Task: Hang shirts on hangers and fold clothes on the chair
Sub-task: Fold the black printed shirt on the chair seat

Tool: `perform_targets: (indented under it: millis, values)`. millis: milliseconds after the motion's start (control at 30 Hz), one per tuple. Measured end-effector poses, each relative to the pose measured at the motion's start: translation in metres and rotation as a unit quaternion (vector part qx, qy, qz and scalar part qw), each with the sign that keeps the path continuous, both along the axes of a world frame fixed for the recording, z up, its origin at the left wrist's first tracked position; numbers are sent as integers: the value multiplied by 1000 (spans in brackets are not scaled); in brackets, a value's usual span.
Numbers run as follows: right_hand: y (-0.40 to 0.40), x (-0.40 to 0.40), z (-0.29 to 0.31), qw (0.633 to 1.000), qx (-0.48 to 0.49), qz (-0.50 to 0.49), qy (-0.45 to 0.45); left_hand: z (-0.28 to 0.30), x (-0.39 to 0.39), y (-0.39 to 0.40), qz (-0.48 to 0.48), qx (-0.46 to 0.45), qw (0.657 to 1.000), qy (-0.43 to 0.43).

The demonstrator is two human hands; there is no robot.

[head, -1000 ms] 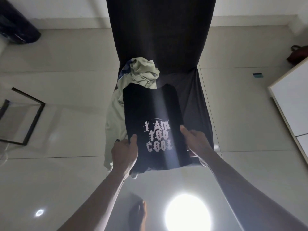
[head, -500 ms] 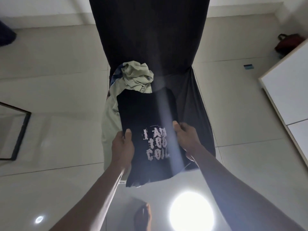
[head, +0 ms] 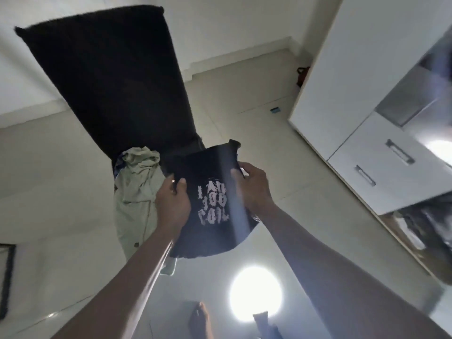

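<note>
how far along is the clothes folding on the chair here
Partly done. The black printed t-shirt is folded into a compact rectangle, and both the left hand and right hand grip its sides, holding it in front of the chair. Left to do: the pale green garment lies crumpled on the seat and hangs over its edge, with a bluish piece tucked behind it. No hangers are in view.

Both hands, left (head: 172, 200) and right (head: 254, 184), grip with outstretched arms.
</note>
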State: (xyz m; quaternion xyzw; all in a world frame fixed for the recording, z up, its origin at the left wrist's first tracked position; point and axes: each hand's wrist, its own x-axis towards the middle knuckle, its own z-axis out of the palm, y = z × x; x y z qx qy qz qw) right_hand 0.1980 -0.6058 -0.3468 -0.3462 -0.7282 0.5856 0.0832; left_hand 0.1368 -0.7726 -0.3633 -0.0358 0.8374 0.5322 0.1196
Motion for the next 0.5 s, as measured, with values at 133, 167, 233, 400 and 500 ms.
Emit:
perform_targets:
  millis: [133,167,233,400,500]
  values:
    - [61,91,86,998,15,-59,5,80,64,70,-70,-23,997,19]
    - [76,114,106,997,16,-79,8,102,81,88,-88,-20,996,14]
    - [112,177,149,993,14,-115,22,146,132,129,-132,-4,991,17]
    - [185,321,228,979,21,-198,52,228,245,223,-256,79,962,41]
    - [219,386,257,966,-17,-247,79,261,293,274,-314,71,946,37]
